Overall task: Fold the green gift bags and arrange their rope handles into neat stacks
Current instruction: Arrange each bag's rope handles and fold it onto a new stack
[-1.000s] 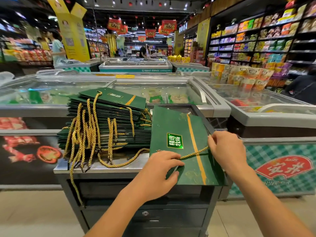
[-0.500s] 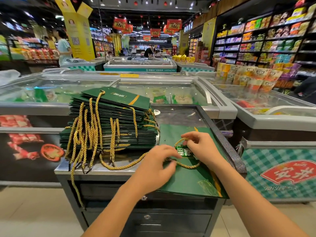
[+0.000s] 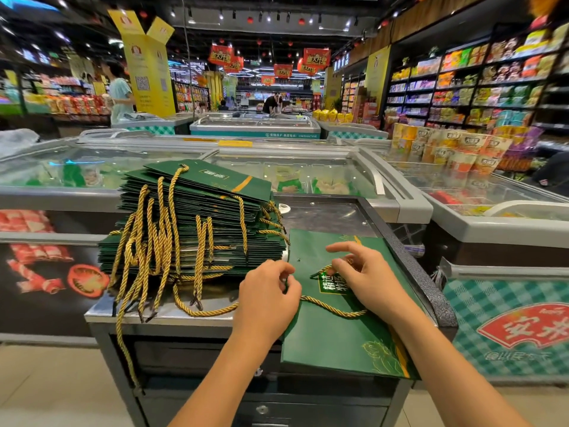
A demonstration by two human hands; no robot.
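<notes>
A flat green gift bag (image 3: pixel 341 337) lies on the right half of a steel cart top (image 3: pixel 326 214), its near edge overhanging. My left hand (image 3: pixel 268 298) pinches the bag's left edge where its gold rope handle (image 3: pixel 332 308) comes out. My right hand (image 3: pixel 366 277) pinches a loop of the same rope over the bag's label, forefinger stretched out. To the left stands a tall stack of folded green bags (image 3: pixel 197 220), with many gold ropes (image 3: pixel 154 260) hanging over its front.
Glass-topped freezer chests (image 3: pixel 354 177) ring the cart behind and on the right. Loose rope ends dangle over the cart's front-left edge (image 3: pixel 129 315). Snack shelves (image 3: pixel 480 87) line the right wall. Shoppers (image 3: pixel 120 94) stand far back.
The bag went from tilted up to lying flat. My right hand came in from the bag's right edge to its middle, gathering the rope into a loop; my left hand shifted to the left edge.
</notes>
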